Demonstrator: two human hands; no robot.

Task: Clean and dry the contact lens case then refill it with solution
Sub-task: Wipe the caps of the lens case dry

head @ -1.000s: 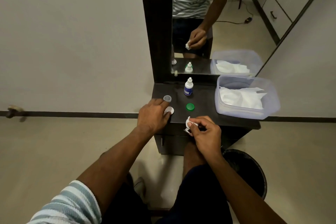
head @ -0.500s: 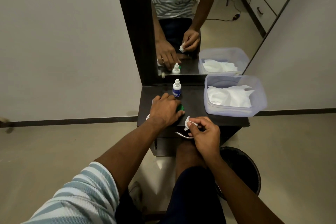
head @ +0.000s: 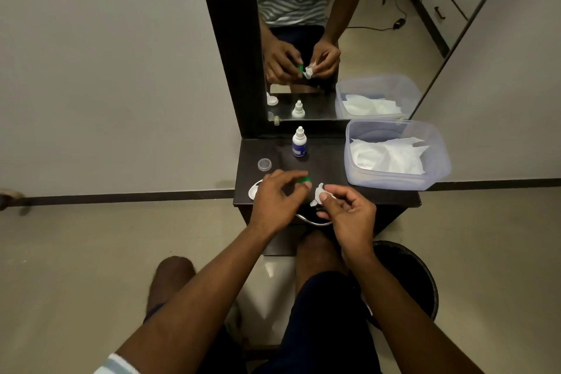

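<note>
The left hand [head: 274,202] has lifted the green cap [head: 303,180] off the table [head: 328,161], pinching it; the right hand [head: 346,215] pinches a tissue [head: 320,194]. Bottle [head: 299,143] and tub [head: 394,155] stand behind.

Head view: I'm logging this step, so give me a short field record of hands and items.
left hand: pinching green cap
right hand: holding tissue
bottle: upright, at the back of the table, capped
clear cap: on table, left of bottle
white piece: at left table edge, partly hidden by left hand
tub: right side, tissues inside
</note>
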